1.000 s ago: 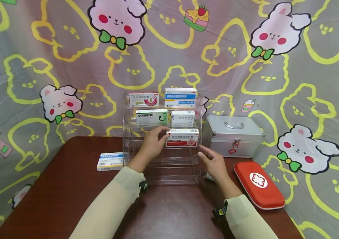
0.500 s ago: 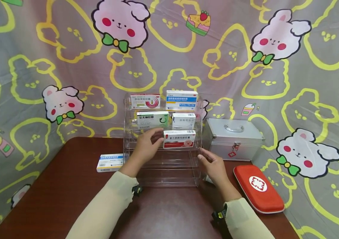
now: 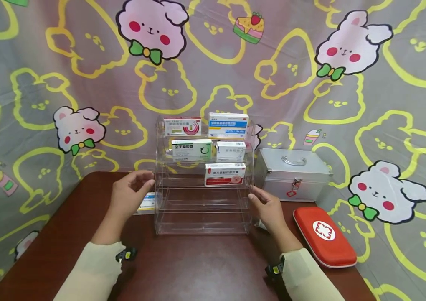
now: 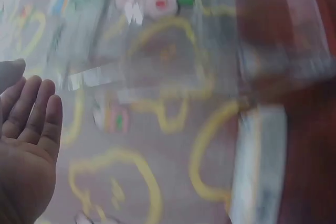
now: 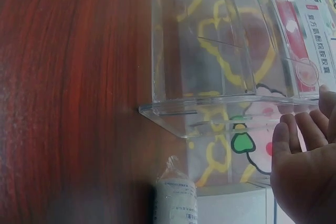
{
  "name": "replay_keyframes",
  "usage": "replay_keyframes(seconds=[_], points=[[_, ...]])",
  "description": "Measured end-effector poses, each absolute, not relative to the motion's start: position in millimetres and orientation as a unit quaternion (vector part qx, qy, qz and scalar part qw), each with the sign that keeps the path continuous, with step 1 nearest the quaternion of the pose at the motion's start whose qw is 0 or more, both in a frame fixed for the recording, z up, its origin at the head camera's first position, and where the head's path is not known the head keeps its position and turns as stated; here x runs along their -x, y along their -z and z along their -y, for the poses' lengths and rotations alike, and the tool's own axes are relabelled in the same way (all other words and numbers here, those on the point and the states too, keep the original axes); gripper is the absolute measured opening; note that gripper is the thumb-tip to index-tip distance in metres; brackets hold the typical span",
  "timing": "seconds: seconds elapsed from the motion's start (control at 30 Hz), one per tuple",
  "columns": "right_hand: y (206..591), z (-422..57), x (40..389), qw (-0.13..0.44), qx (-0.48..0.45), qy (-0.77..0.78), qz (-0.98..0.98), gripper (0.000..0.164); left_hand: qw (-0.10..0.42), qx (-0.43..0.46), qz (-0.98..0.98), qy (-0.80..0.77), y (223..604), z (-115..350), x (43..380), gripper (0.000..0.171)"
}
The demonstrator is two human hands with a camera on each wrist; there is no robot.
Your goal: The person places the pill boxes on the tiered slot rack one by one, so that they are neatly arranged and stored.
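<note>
A clear acrylic tiered rack stands on the table with several medicine boxes on its upper three tiers. On the third tier, at the right, sits a white-and-red medicine box. My left hand is just left of the rack, fingers loosely bent and holding nothing; the left wrist view shows its palm empty. Partly behind that hand lies a blue-and-white medicine box on the table. My right hand has its fingertips at the rack's right side edge, fingers relaxed, seeming to touch the panel.
Behind my right hand stands a silver metal case with a top handle. A red zip case lies at the table's right edge. A wrapped white roll lies near the rack's right foot. A patterned curtain hangs behind.
My left hand has let go of the white-and-red box and moved left, out past the rack's side. That box shifted slightly left before it was released. My right hand stays at the rack's edge.
</note>
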State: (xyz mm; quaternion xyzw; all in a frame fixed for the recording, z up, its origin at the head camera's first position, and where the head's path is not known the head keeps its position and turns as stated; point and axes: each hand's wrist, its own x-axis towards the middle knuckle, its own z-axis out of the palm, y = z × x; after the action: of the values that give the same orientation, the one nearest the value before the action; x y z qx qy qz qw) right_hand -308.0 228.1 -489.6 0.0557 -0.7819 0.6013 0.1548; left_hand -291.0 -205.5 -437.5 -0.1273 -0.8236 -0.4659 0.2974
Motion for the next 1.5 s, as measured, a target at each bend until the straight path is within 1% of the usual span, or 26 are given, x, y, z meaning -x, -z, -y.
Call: replay_keyframes(seconds=[0.1, 0.27, 0.33, 0.37, 0.43, 0.6, 0.87, 1.0, 1.1, 1.33, 1.5], points=[[491, -228, 307, 0.159, -0.053, -0.593, 0.787, 0.042, 0.258, 0.087, 0.848, 0.455, 453, 243, 292, 0.039], [489, -230, 305, 0.161, -0.049, -0.573, 0.802, 0.042, 0.13, 0.071, 0.891, 0.429, 479, 289, 302, 0.052], [489, -231, 306, 0.164, -0.044, -0.564, 0.808, 0.042, 0.089, 0.07, 0.902, 0.417, 489, 299, 309, 0.056], [488, -231, 306, 0.163, -0.044, -0.563, 0.809, 0.042, 0.077, 0.069, 0.907, 0.408, 494, 302, 312, 0.058], [489, -232, 307, 0.162, -0.042, -0.559, 0.812, 0.042, 0.066, 0.072, 0.919, 0.382, 501, 307, 319, 0.062], [491, -231, 310, 0.157, -0.045, -0.563, 0.81, 0.042, 0.065, 0.084, 0.944, 0.312, 509, 313, 335, 0.071], [489, -229, 308, 0.156, -0.044, -0.57, 0.805, 0.042, -0.025, 0.069, 0.954, 0.29, 512, 320, 354, 0.094], [487, -229, 309, 0.145, -0.035, -0.573, 0.806, 0.043, -0.051, 0.057, 0.95, 0.302, 516, 324, 357, 0.096], [485, -228, 309, 0.14, -0.035, -0.577, 0.804, 0.043, -0.056, 0.056, 0.946, 0.314, 517, 325, 357, 0.096], [485, -230, 307, 0.146, -0.043, -0.577, 0.803, 0.045, -0.068, 0.065, 0.946, 0.309, 517, 328, 359, 0.104], [486, -230, 307, 0.146, -0.046, -0.582, 0.798, 0.044, -0.062, 0.067, 0.952, 0.293, 514, 328, 354, 0.095]])
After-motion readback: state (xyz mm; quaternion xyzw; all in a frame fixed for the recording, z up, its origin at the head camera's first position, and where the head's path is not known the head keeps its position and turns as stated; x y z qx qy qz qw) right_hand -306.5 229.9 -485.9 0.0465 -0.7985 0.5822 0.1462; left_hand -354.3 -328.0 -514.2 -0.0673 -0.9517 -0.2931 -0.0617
